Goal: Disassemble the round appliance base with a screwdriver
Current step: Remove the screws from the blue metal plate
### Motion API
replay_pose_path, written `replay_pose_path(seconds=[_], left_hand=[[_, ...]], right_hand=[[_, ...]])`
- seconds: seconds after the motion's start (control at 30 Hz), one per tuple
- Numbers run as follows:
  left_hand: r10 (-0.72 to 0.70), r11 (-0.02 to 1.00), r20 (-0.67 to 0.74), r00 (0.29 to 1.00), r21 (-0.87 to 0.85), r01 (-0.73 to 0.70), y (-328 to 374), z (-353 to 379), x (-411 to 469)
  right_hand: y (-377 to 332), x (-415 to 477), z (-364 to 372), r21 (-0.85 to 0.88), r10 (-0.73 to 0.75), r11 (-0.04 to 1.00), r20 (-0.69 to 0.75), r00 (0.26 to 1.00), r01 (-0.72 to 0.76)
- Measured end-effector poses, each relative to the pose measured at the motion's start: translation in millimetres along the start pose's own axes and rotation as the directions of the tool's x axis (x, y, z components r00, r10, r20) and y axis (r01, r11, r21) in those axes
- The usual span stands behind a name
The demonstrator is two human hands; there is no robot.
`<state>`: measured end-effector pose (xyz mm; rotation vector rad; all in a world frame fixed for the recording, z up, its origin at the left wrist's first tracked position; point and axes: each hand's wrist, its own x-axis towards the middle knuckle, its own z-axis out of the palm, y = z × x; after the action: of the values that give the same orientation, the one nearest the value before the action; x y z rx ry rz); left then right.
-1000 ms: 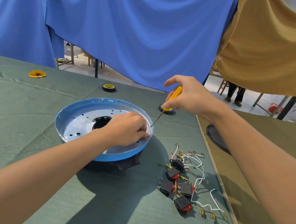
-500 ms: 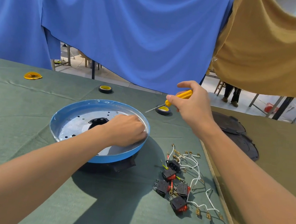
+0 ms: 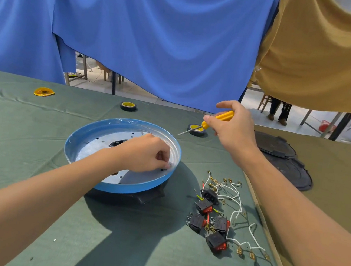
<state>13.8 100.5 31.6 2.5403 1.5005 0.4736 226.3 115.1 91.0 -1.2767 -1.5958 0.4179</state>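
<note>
A green cloth covers the surface (image 3: 35,141), creased in long ridges towards its far edge. The round appliance base (image 3: 118,190) sits on it near the middle: a blue-rimmed dish with a perforated grey metal floor and a dark central opening, resting on a black part (image 3: 150,196) that juts out below its near right edge.

The left hand (image 3: 144,155) reaches into the dish, fingers curled, their tips down on the metal floor just inside the right rim. Whether this grip pinches anything cannot be told.

The right hand (image 3: 235,129) hovers beyond the dish's right side, its grip clenched round the yellow handle of the screwdriver (image 3: 205,124). The shaft slants down and left, its tip in the air just outside the rim.

Right of the base lies a cluster of black and red rocker switches (image 3: 206,217) with white wires (image 3: 235,198) ending in brass terminals. Two tape rolls (image 3: 128,106) (image 3: 196,130) and a yellow scrap (image 3: 43,91) lie near the far edge.

An olive cloth (image 3: 342,177) adjoins on the right, carrying two overlapping black round covers (image 3: 280,146).

Behind, a blue curtain (image 3: 159,41) and an ochre curtain (image 3: 325,52) hang side by side. Below their hems show a pale floor, metal table legs (image 3: 114,82) and a person's legs (image 3: 279,110).
</note>
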Motion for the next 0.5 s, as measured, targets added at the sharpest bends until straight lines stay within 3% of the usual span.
replay_pose_path(seconds=[0.23,0.4,0.5], left_hand=[[0.03,0.999,0.017,0.999,0.044,-0.031,3.9,-0.3,0.8],[0.034,0.993,-0.039,0.999,0.113,-0.029,3.9,2.4,2.2],[0.047,0.987,-0.072,0.996,0.159,-0.035,3.6,7.9,2.7]], right_hand=[[3.2,-3.0,1.9,0.054,0.027,0.998,-0.017,0.999,-0.026],[6.1,-6.4,8.1,0.351,0.216,0.922,-0.122,0.969,-0.162],[11.7,-12.0,13.9,0.404,0.335,0.884,-0.193,0.922,-0.237]])
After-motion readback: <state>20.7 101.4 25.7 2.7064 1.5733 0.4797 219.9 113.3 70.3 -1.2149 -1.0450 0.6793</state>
